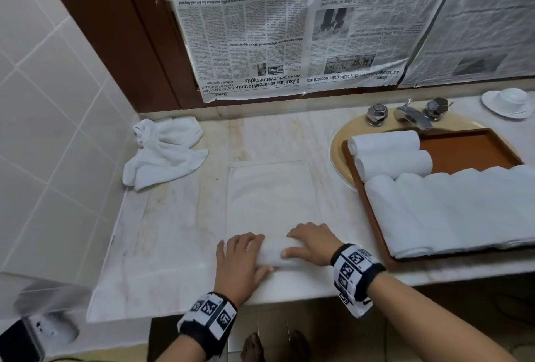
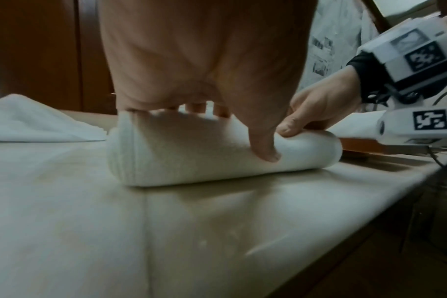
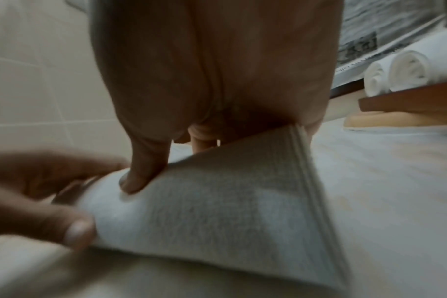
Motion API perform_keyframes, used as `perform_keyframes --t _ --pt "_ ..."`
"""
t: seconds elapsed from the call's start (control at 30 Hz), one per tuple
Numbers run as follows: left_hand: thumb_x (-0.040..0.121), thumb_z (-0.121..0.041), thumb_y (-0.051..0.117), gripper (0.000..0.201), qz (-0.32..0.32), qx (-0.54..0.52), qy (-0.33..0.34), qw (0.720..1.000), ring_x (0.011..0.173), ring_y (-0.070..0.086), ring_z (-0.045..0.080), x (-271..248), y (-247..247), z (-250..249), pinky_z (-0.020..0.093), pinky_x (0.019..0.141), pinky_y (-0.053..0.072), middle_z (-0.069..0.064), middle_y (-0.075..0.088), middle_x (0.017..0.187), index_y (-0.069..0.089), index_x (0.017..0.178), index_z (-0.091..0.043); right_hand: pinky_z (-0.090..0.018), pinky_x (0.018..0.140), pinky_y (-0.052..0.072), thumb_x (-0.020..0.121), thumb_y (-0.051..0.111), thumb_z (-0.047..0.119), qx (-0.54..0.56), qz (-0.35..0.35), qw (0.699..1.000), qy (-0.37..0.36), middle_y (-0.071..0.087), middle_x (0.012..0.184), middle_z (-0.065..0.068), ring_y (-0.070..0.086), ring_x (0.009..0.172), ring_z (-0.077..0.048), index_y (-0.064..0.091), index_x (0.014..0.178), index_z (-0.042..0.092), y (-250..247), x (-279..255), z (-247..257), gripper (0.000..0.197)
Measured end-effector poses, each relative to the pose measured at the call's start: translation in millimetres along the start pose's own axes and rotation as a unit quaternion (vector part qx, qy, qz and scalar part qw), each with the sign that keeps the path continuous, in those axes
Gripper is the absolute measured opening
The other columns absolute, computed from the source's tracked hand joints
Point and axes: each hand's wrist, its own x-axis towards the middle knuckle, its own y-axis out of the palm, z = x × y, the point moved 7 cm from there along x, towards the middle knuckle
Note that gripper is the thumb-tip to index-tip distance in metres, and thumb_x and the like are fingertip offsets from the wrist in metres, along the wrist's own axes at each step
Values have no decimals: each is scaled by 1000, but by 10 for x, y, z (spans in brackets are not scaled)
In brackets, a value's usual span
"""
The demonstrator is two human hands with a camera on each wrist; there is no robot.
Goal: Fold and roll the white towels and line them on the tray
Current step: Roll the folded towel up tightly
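Note:
A folded white towel (image 1: 269,199) lies flat on the marble counter, and its near end is rolled into a thick roll (image 2: 191,157). My left hand (image 1: 243,254) wraps the roll's left part, thumb on the near side and fingers over the far side. My right hand (image 1: 307,243) grips the right part the same way, thumb pressed into the roll (image 3: 217,211). The brown tray (image 1: 469,147) sits over the sink at the right. It holds two rolled towels (image 1: 388,153) at its back left and a row of several rolls (image 1: 451,211) along the front.
A crumpled white towel (image 1: 162,150) lies at the counter's back left, by the tiled wall. The faucet (image 1: 411,115) and its two knobs stand behind the tray. An upturned white cup on a saucer (image 1: 509,101) is at far right. Newspaper covers the wall behind.

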Motion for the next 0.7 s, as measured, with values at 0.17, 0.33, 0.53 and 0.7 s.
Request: perform_keyframes --t 0.17,0.33,0.53,0.7 --pt "71 -92 29 91 49 -33 -5 998 127 44 18 65 -1 110 40 108 27 -11 52 134 47 140 -37 -41 96 41 93 42 66 23 -9 1000 -5 60 124 1 54 115 -22 58 123 24 6 -49 -28 54" --pt "59 -92 39 97 171 -106 -45 979 126 46 20 279 -72 207 40 105 34 -5 55 134 50 138 -37 -41 98 36 82 29 72 -137 -120 982 -59 50 134 0 50 117 -25 45 136 20 130 -252 223 77" --pt "83 -75 50 74 164 -62 -35 984 132 40 19 262 -129 155 44 107 29 -8 44 145 36 147 -39 -36 99 36 82 57 71 -9 1 1000 -18 53 130 3 48 118 -19 51 137 24 1 -33 93 72" --pt "72 -82 23 89 94 15 -8 995 136 32 16 55 -114 48 42 111 21 -11 36 149 29 149 -38 -35 91 45 75 71 65 120 72 990 6 62 113 2 55 104 -18 66 116 21 -77 47 29 60"
